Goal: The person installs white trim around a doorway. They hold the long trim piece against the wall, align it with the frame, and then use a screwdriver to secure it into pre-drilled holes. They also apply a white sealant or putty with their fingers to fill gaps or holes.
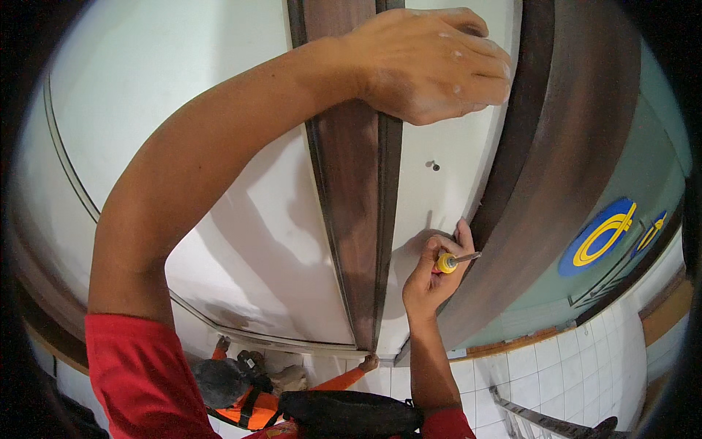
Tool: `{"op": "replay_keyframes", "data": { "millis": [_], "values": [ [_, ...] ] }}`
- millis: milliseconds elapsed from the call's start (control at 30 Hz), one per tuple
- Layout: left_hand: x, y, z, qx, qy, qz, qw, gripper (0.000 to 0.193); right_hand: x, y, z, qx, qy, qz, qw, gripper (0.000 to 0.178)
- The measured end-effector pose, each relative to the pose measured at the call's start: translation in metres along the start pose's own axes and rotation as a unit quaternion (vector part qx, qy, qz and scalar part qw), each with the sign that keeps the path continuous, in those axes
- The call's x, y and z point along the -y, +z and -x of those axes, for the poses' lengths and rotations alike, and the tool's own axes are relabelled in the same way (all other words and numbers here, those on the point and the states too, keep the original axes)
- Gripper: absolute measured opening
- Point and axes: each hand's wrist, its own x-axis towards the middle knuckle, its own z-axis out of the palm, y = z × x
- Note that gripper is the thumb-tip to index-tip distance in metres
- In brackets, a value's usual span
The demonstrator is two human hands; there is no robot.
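Note:
My left hand point(439, 69) is at the top, its back toward me and its fingers curled closed against a narrow white panel point(417, 212). Whatever those fingers may hold is hidden. Below it, a dark screw point(436, 167) sticks out of the same panel. My right hand point(431, 282) is closed around a screwdriver point(446, 263) with a yellow handle, and its metal shaft points to the right. That hand is beside the panel's lower part, near the dark frame edge, with the shaft apart from the screw.
Dark wooden uprights point(344, 190) flank the panel, with a large white board to the left. On the right, a glass pane bears a blue and yellow emblem point(599, 235). Below are a co-worker in an orange vest point(252, 410), a black pouch point(351, 413) and a metal ladder point(541, 421).

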Motion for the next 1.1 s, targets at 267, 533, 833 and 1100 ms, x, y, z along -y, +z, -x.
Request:
{"op": "replay_keyframes", "data": {
  "millis": [267, 533, 833, 1100],
  "values": [
    [-0.006, 0.015, 0.012, -0.1, -0.013, -0.016, 0.995, 0.013, 0.032, -0.043, -0.003, 0.042, 0.012, -0.069, 0.997, 0.015],
    [-0.014, 0.009, 0.019, -0.037, -0.06, -0.041, 0.997, 0.014, 0.105, -0.083, -0.047, 0.171, 0.258, -0.078, 0.948, 0.021],
    [-0.035, 0.02, 0.015, -0.105, -0.154, -0.01, 0.982, 0.014, 0.095, -0.07, -0.028, 0.202, 0.085, 0.124, 0.968, 0.02],
    [-0.036, 0.05, 0.005, -0.156, -0.16, -0.016, 0.975, 0.014, 0.052, -0.026, -0.013, 0.13, 0.092, 0.2, 0.967, 0.028]
  ]
}}
